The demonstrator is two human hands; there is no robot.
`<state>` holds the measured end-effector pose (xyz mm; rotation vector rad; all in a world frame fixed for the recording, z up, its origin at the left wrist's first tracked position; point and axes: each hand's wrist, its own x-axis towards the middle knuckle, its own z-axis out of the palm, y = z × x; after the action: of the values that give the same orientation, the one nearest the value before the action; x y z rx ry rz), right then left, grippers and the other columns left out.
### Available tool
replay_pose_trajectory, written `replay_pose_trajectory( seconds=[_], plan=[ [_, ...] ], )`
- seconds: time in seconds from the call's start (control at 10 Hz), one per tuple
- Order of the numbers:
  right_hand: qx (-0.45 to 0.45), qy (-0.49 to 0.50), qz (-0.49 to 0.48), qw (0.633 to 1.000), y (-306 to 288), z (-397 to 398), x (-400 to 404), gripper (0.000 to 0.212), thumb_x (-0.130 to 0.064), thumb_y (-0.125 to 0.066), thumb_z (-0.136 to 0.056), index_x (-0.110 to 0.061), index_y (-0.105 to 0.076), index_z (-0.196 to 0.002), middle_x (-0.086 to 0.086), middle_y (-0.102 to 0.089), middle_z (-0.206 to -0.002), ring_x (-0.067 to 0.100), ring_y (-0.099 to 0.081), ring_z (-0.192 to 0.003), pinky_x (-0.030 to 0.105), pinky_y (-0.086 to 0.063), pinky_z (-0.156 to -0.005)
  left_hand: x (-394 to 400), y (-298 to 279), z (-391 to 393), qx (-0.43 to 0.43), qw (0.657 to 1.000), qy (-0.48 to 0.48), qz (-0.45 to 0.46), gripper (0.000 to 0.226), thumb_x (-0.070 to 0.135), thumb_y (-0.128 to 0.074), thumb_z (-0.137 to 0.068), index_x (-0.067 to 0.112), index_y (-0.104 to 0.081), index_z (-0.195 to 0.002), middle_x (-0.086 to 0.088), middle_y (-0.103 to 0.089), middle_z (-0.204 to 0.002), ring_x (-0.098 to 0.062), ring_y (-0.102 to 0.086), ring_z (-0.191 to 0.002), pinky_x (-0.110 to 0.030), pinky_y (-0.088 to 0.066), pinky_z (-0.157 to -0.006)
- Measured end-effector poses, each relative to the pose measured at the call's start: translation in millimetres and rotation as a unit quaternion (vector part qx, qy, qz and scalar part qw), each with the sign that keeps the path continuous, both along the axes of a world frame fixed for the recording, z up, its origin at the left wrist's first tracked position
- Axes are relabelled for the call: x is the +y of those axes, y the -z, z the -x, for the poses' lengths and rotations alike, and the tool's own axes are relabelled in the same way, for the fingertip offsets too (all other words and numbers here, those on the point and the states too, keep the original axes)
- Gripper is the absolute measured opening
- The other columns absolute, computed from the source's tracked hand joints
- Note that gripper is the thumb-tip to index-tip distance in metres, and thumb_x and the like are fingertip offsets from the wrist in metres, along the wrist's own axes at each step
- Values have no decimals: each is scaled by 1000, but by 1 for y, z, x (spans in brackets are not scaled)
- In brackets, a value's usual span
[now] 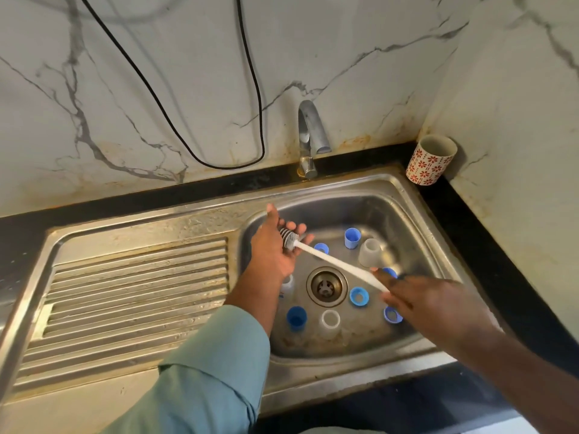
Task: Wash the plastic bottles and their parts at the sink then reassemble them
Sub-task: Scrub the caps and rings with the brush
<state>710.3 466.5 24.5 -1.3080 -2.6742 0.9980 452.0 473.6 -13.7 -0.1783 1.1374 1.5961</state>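
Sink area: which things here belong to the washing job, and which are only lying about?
For the job: bottle brush, its handle held by the right hand, its head on the open left hand; blue caps; clear bottle parts; sink; tap.

Lying about: patterned cup; black cable.

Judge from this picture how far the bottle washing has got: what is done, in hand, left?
Done: parts lie separated in the sink. In hand: the right hand holds the brush, its head in the left hand. Left: caps like the blue cap unwashed, tap dry, nothing reassembled.
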Motion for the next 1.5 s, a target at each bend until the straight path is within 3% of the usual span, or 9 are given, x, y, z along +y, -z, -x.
replay_pose_trajectory(
  seconds=[0.1,0.3,0.4,0.5,0.7,0.8,1.1,1.3,1.5],
  plan=[
    [-67,-56,-158,984,21,0,3,77,-11,-95,-54,-18,-65,-124,2,-57,-67,15,-46,-38,27,-36,-31,7,6,0,23,998,-2,60,32,43,-58,-97,14,-55,-83,-1,-58,-56,-21,-65,-61,-50,-57,-85],
    [185,240,471,829,0,24,-7,21,-32,-62,-89,-17,-75,-84,10,-53,-59,13,-38,-37,23,-31,-35,4,0,9,-75,988,46,-129,34,40,-63,-85,13,-52,-69,-2,-55,-52,-19,-67,-58,-53,-57,-88],
    [23,5,-25,999,27,2,-2,32,-32,-71,-87,-27,-67,-119,-1,-60,-64,9,-47,-41,26,-45,-38,10,4,2,3,1000,19,-7,30,40,-62,-94,13,-54,-82,-2,-58,-56,-20,-68,-61,-48,-57,-84],
    [-47,-85,-232,968,39,-10,4,55,-25,-65,-90,-20,-46,-142,3,-59,-71,12,-44,-40,27,-41,-35,12,4,-8,46,997,-22,55,30,41,-59,-97,14,-56,-84,0,-59,-58,-19,-65,-61,-44,-57,-79],
    [220,235,532,783,12,-3,-16,23,-33,-59,-91,-15,-72,-88,12,-48,-58,15,-36,-36,22,-28,-35,-1,-12,-12,-46,993,49,-98,35,38,-59,-95,14,-52,-71,-2,-53,-55,-16,-60,-54,-47,-57,-81],
    [78,169,234,954,21,-6,-10,11,-41,-67,-88,-39,-69,-98,-2,-63,-74,11,-54,-56,22,-43,-52,4,-9,-17,-10,1000,4,-25,34,40,-58,-97,14,-53,-76,-1,-53,-54,-15,-57,-51,-43,-58,-78],
    [-89,77,-363,924,52,0,0,38,-40,-36,-103,-15,-65,-101,5,-60,-81,23,-56,-68,38,-50,-61,-4,4,-16,-56,996,-68,-21,41,50,-49,-98,14,-50,-79,0,-53,-51,-17,-62,-56,-41,-57,-77],
    [106,222,480,842,26,6,8,48,-51,-44,-99,-12,-71,-92,4,-48,-59,13,-38,-45,25,-34,-40,-9,-10,-10,-51,995,-8,-89,40,49,-52,-96,16,-50,-74,0,-51,-57,-14,-53,-56,-43,-57,-77],
    [-234,-26,-200,951,25,25,-2,37,-53,-31,-101,-35,-40,-131,-8,-63,-103,10,-63,-86,27,-50,-71,0,-6,0,17,999,-42,-11,40,51,-50,-98,16,-52,-79,1,-56,-60,-17,-63,-59,-42,-55,-78]
  ],
)
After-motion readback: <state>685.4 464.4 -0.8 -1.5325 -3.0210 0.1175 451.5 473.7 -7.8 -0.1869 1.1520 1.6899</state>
